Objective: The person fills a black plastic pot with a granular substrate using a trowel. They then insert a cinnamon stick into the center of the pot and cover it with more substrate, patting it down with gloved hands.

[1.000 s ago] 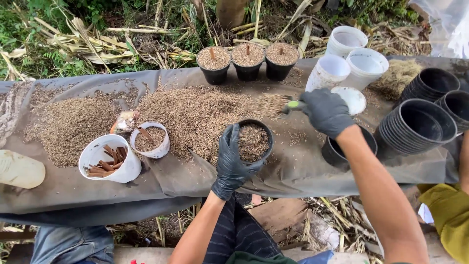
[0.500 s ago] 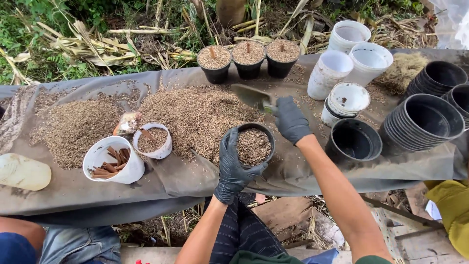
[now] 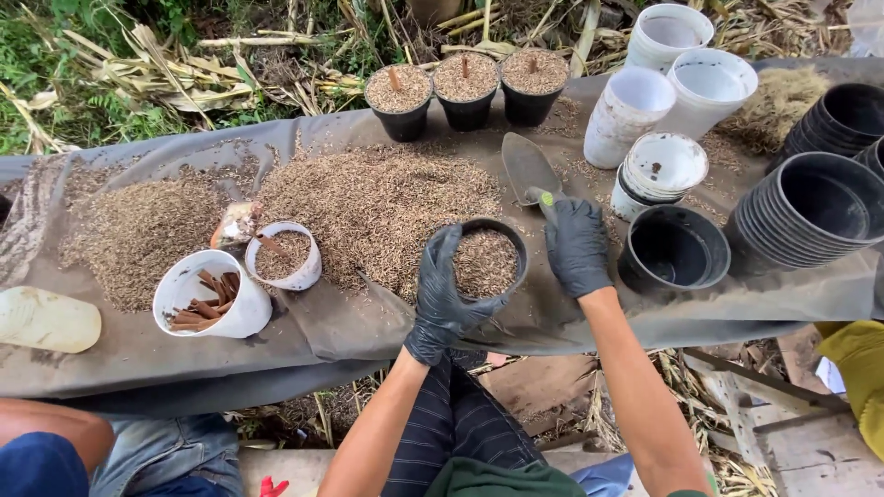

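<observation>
My left hand (image 3: 442, 290), in a black glove, grips the rim of a small black pot (image 3: 511, 241) filled with brown husk mix. My right hand (image 3: 578, 247), also gloved, holds the green handle of a metal trowel (image 3: 528, 166). The empty trowel blade lies on the grey sheet just beyond the pot. A large heap of husk mix (image 3: 378, 207) spreads over the sheet left of the trowel.
Three filled black pots with sticks (image 3: 465, 87) stand at the far edge. White buckets (image 3: 645, 120), an empty black pot (image 3: 672, 250) and stacked black pots (image 3: 810, 212) sit right. White tubs with sticks (image 3: 210, 296) and mix (image 3: 284, 258) sit left. Other people's limbs show at lower left and right.
My right hand swung the loaded trowel from the right over to the pot; the trowel is now empty and lies flat beyond the pot, which holds more mix.
</observation>
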